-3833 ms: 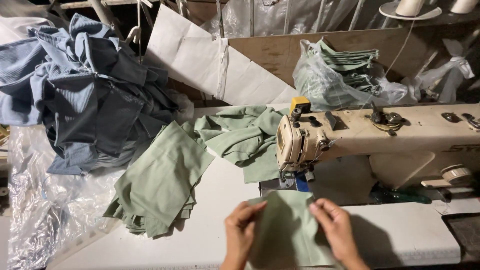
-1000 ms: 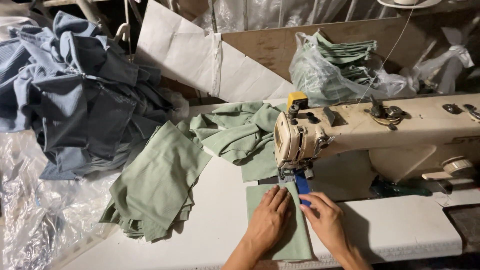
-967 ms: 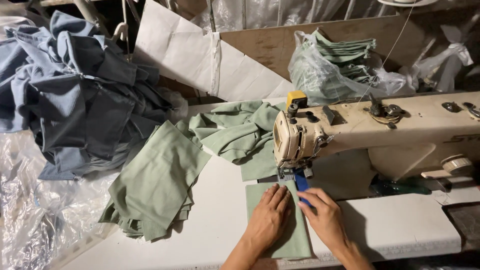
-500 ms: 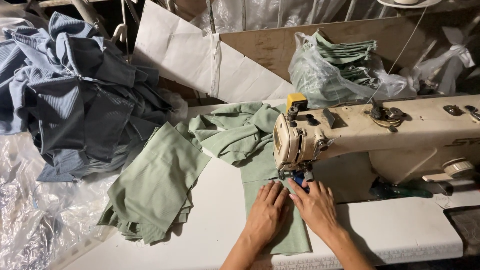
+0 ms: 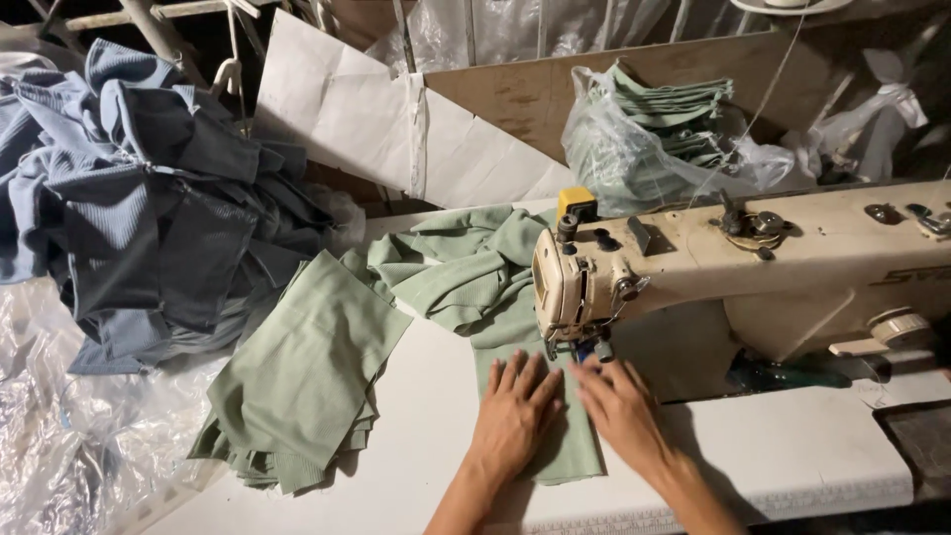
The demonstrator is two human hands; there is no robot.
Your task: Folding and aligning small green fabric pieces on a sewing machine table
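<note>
1. The left hand (image 5: pixel 515 416) lies flat, palm down, fingers spread, on a strip of green cloth (image 5: pixel 575 456) in the lower middle of the frame; it grips nothing.
2. The right hand (image 5: pixel 619 406) lies flat beside it on the same cloth, fingers straight and open, fingertips just under the head of the sewing machine (image 5: pixel 693 263).
3. The strip of green cloth runs from under the machine's needle end down toward the bottom edge, on the white table (image 5: pixel 792 456).
4. The cream sewing machine fills the right half of the frame, with a yellow block on top at its left end.
5. A stack of folded green pieces (image 5: pixel 297 376) lies left of the hands, well apart from them.
6. Crumpled green fabric (image 5: pixel 456 267) sits behind the strip, touching the machine's left end.
7. A heap of blue garments (image 5: pixel 139 208) fills the upper left.
8. A clear plastic bag of green pieces (image 5: pixel 654 129) stands at upper middle, behind the machine.
</note>
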